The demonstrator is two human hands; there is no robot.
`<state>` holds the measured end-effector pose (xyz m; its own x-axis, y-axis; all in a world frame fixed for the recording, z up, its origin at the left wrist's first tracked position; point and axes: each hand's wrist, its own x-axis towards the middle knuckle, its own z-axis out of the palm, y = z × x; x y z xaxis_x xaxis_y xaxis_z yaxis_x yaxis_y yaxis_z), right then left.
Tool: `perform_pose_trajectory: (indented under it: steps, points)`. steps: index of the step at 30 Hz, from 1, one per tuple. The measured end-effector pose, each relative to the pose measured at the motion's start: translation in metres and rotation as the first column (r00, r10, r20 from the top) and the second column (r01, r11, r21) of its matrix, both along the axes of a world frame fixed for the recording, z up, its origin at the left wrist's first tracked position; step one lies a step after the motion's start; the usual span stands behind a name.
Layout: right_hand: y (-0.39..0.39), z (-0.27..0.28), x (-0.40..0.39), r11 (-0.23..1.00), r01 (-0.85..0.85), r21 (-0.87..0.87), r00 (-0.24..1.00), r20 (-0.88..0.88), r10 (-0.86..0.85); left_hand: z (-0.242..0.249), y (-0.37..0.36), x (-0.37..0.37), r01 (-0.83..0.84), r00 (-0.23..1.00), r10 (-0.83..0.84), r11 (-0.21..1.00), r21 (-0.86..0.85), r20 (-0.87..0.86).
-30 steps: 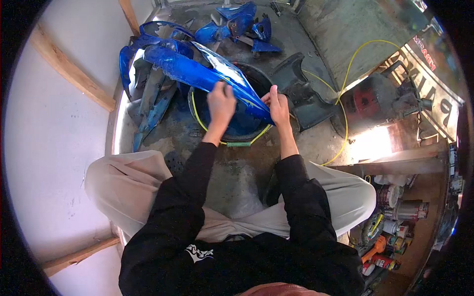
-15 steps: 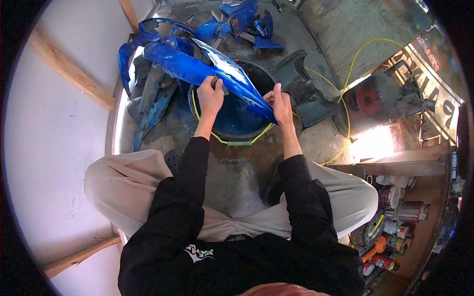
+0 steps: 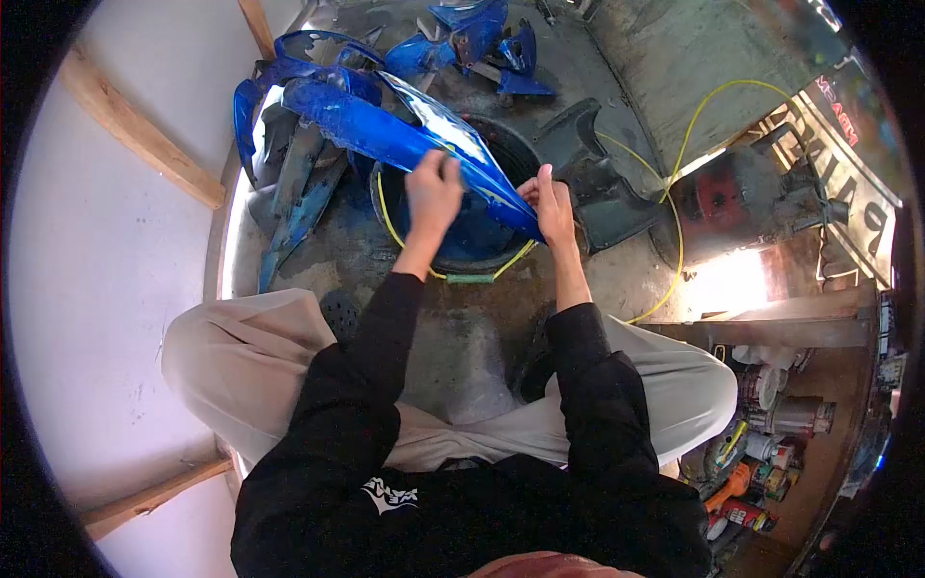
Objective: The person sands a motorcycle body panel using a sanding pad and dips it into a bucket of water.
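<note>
A long, glossy blue motorcycle body panel [image 3: 361, 133] slants over a dark tub [image 3: 472, 258], its narrow end towards me. My right hand [image 3: 553, 214] grips that narrow end, with the thumb raised along the edge. On the panel's middle, my left hand [image 3: 434, 197] presses down with bent fingers, slightly smeared by motion. A small dark grey pad sits under those fingertips, mostly hidden now. Pale streaks and scuffs mark the blue surface near both hands.
More blue body panels [image 3: 472, 43] lie on the floor at the back, and others lean at left. A black plastic part [image 3: 602, 188], a yellow hose [image 3: 681, 231] and a rusty tank [image 3: 718, 202] are at right. Cans [image 3: 800, 414] crowd a shelf at lower right.
My left hand has slid to the right along the panel, towards my right hand. The right hand and the panel have barely shifted.
</note>
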<state>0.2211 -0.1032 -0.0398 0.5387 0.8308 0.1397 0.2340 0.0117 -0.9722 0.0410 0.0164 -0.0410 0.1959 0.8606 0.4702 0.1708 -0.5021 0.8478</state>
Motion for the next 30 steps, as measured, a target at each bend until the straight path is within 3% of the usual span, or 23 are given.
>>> perform_pose_trajectory:
  steps: [4,5,6,7,10,13,15,17,21,23,25,28,30]
  points:
    - [0.001,0.001,0.002,0.999,-0.003,-0.046,1.0,0.023,0.004,-0.002,0.026,-0.016,-0.028,0.999,0.032,0.994,-0.102,0.039]
    - [0.001,0.0,0.002,0.998,-0.013,-0.062,0.999,0.044,0.015,-0.006,0.013,-0.009,-0.072,0.997,0.072,0.997,0.004,0.001]
    - [0.002,0.0,0.0,0.998,-0.018,-0.066,0.999,0.042,0.021,-0.003,-0.002,0.0,-0.059,0.997,0.058,0.998,-0.025,-0.06]
    - [0.003,0.002,-0.001,0.997,-0.016,-0.074,0.998,0.059,0.02,0.006,-0.025,0.009,0.02,0.999,-0.022,0.998,0.06,0.037]
    - [0.003,-0.004,0.004,0.998,-0.009,-0.067,0.995,0.097,0.016,-0.01,-0.085,0.041,0.327,0.942,-0.328,0.945,-0.033,-0.074]
    - [0.002,-0.004,0.007,0.999,-0.017,-0.038,0.995,0.093,0.02,-0.006,-0.095,0.042,0.397,0.918,-0.397,0.917,0.046,0.002]
    - [-0.001,-0.002,0.005,0.999,-0.02,-0.03,0.998,0.067,0.022,0.0,-0.078,0.034,0.334,0.942,-0.334,0.942,0.011,0.016]
    - [-0.002,0.003,0.0,0.999,-0.013,-0.03,1.0,0.012,0.013,0.003,-0.044,0.022,0.143,0.99,-0.143,0.99,0.014,-0.021]
    - [0.001,0.004,-0.002,1.0,-0.01,-0.028,1.0,0.025,0.011,-0.003,0.016,-0.002,0.01,0.985,0.008,0.995,-0.099,0.175]
    - [0.0,0.009,-0.003,0.996,0.005,-0.087,0.999,0.032,-0.002,-0.01,0.016,-0.004,0.018,0.993,0.003,0.984,-0.176,0.116]
    - [0.002,0.005,-0.001,0.997,0.002,-0.079,1.0,0.013,-0.001,-0.008,-0.009,0.01,-0.013,1.0,0.013,1.0,-0.018,0.027]
    - [0.004,-0.007,0.006,0.998,-0.004,-0.068,1.0,0.006,0.005,-0.004,-0.068,0.033,0.235,0.972,-0.235,0.971,0.033,-0.012]
    - [0.005,-0.008,0.007,0.998,-0.006,-0.061,1.0,0.018,0.007,-0.01,-0.081,0.04,0.293,0.956,-0.291,0.954,0.054,-0.046]
